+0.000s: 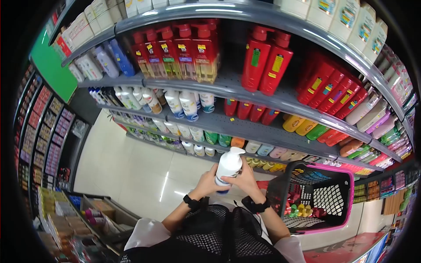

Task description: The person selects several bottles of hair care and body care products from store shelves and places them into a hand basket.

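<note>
A white pump bottle point(229, 166) with a dark blue base is held upright but slightly tilted in front of my body. My left hand point(207, 183) wraps round its lower left side. On the other side, my right hand point(244, 179) grips it, with the thumb across the front. The label is mostly hidden by my fingers. Past the bottle stand shelves with similar white and blue bottles point(188, 105). Red pump bottles point(267, 61) and clear-and-red pump bottles point(184, 55) fill the shelf above.
A black shopping basket with a pink rim point(351, 193) stands to my right, holding red and yellow bottles point(302, 210). Grey shelf edges point(263, 98) curve across ahead. Cartons point(98, 210) stand at lower left, beside the tiled floor point(131, 171). Another product rack point(41, 136) is far left.
</note>
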The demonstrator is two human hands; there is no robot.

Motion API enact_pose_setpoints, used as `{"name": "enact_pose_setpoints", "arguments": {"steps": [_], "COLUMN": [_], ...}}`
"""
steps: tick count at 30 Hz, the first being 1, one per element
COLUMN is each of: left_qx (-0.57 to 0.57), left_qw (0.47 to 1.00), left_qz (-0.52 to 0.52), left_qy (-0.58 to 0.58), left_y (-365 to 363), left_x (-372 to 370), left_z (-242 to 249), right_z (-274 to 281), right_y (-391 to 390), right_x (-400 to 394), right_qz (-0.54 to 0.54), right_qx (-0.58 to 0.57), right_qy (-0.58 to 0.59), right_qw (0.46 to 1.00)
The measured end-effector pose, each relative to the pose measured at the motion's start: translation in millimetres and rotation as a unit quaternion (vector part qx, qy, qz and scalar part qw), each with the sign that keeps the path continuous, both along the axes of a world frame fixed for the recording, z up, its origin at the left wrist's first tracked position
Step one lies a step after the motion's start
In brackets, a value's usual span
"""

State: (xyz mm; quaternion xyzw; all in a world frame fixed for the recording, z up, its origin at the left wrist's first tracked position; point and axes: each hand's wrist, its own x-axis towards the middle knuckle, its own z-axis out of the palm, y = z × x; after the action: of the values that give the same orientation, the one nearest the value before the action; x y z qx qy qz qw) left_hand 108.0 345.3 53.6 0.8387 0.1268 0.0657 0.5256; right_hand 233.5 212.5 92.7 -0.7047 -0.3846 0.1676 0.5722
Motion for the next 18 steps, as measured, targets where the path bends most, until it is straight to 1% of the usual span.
{"name": "enact_pose_setpoints", "arguments": {"steps": [1,2,3,4,6,7,8,9,10,11,12,13,14,16,18], "left_qx": [0.054,0.107,0.044,-0.030,-0.026,-0.016,-0.007,-0.024,-0.096,-0.063,-0.109,-0.078,-0.101,-0.116,-0.115], "left_qw": [0.996,0.983,0.985,0.989,0.995,0.998,0.999,0.999,0.994,0.997,0.992,0.989,0.988,0.978,0.978], "left_qz": [0.038,0.076,0.108,0.137,0.099,0.065,0.031,0.025,0.026,0.020,0.043,0.087,0.094,0.142,0.148], "left_qy": [-0.065,-0.130,-0.130,-0.052,0.014,-0.001,-0.015,-0.004,0.046,0.042,0.034,0.094,0.063,0.103,0.094], "left_y": [24.3,46.3,65.8,87.5,121.2,141.5,158.3,167.0,180.0,194.1,203.9,212.2,223.5,245.0,267.1], "left_x": [15.3,27.4,33.7,29.7,25.4,18.2,7.7,-4.4,-32.0,-32.7,-46.8,-72.8,-75.5,-100.2,-97.4], "left_z": [-21.5,-36.4,-41.5,-34.8,-18.7,-30.1,-45.6,-34.2,-50.5,-57.2,-74.2,-86.9,-97.1,-128.2,-138.2], "right_z": [-4.5,-10.6,-17.2,-24.0,-39.1,-62.6,-65.9,-67.8,-69.9,-71.4,-76.6,-84.1,-88.3,-90.1,-87.6], "right_y": [34.6,64.0,90.7,114.3,153.8,182.6,200.9,216.2,229.5,240.5,250.3,259.0,265.9,275.2,280.5], "right_x": [13.9,25.2,35.8,45.9,65.4,80.6,88.2,92.8,95.8,100.0,104.2,107.0,109.3,116.4,121.4], "right_qz": [-0.033,-0.038,-0.081,-0.120,-0.156,-0.204,-0.204,-0.220,-0.235,-0.229,-0.229,-0.233,-0.237,-0.233,-0.224], "right_qx": [-0.016,-0.017,-0.029,-0.040,0.007,0.038,0.041,0.025,0.010,0.005,0.006,-0.001,-0.007,-0.004,-0.030], "right_qy": [-0.124,-0.128,-0.112,-0.096,-0.102,-0.075,-0.080,-0.079,-0.075,-0.075,-0.076,-0.073,-0.071,-0.064,-0.075], "right_qw": [0.992,0.991,0.990,0.987,0.982,0.975,0.975,0.972,0.969,0.971,0.970,0.970,0.969,0.970,0.971]}}
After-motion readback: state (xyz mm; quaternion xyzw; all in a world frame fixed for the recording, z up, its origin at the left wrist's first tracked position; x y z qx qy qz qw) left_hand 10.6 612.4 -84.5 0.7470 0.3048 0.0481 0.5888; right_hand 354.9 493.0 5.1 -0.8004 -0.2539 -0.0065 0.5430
